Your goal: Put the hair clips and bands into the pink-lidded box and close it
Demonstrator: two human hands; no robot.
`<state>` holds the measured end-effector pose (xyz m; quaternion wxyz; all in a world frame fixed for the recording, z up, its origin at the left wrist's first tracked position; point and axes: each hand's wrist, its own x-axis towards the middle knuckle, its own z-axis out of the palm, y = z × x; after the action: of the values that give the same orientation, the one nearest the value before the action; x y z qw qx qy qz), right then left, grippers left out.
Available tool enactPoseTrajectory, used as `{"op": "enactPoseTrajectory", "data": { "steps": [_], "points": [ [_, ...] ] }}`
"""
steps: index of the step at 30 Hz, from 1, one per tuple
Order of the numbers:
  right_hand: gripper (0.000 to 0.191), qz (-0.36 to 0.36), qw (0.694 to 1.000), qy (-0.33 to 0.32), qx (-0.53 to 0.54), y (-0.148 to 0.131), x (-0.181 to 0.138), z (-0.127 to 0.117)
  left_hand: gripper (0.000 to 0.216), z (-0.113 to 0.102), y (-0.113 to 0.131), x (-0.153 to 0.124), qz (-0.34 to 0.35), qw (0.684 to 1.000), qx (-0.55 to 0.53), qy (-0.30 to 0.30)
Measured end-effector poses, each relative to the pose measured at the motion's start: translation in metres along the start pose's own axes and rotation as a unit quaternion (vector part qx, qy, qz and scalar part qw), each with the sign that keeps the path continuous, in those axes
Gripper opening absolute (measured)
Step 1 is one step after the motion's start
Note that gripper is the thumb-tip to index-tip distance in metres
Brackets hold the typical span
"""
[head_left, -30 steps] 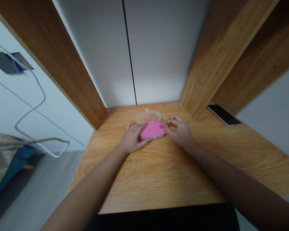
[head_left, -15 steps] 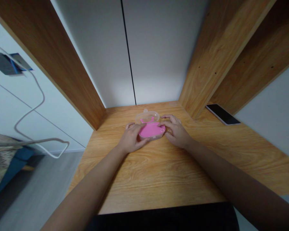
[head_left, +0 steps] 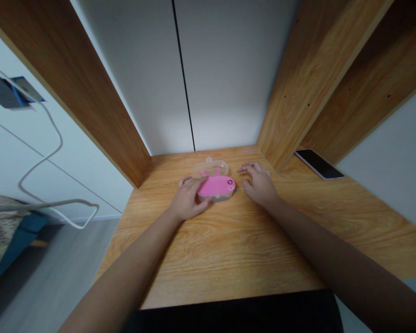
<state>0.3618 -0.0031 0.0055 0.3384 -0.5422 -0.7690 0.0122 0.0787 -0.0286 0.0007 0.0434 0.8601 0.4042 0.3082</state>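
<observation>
On the far desk [head_left: 229, 249], I read the left hand [head_left: 187, 200] closed over the left end of the pink case [head_left: 217, 187], steadying it; right hand [head_left: 260, 185] lies flat, open, empty, just beside

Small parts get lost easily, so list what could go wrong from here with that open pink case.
The small dark ring lies at the right end of the pink case, near its rim; a nudge might flick it out.
The left hand grips only the case's left end, so it may pivot or slide.
The right hand lies flat close by; a careless sweep could hit the clear lid.
</observation>
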Motion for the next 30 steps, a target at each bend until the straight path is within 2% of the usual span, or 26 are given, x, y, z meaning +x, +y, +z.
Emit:
{"op": "enactPoseTrajectory", "data": {
  "steps": [3,5,11,17,20,30],
  "points": [
    [0.028,0.063,0.996,-0.017,-0.058,0.013,0.0,0.005,0.06,0.001,-0.002,-0.001,-0.013,1.0,0.011,0.001],
    [0.02,0.075,0.994,-0.028,-0.074,0.019,0.0,0.008,0.061,0.001,-0.003,-0.001,-0.022,1.0,0.02,0.001],
    [0.012,0.058,0.994,-0.037,-0.088,0.028,-0.001,0.009,0.062,0.001,-0.005,-0.001,-0.036,0.999,0.03,0.009],
    [0.013,0.042,0.989,-0.13,-0.062,0.032,0.004,0.001,0.061,0.002,-0.006,-0.002,-0.034,0.999,0.024,0.014],
    [0.013,0.029,0.987,-0.156,-0.033,0.036,0.006,-0.002,0.061,0.003,-0.006,-0.002,-0.031,0.999,0.02,0.016],
    [0.01,0.02,0.982,-0.186,-0.04,0.036,0.005,-0.004,0.061,0.004,-0.007,-0.002,-0.035,0.999,0.021,0.018]
  ]
}}
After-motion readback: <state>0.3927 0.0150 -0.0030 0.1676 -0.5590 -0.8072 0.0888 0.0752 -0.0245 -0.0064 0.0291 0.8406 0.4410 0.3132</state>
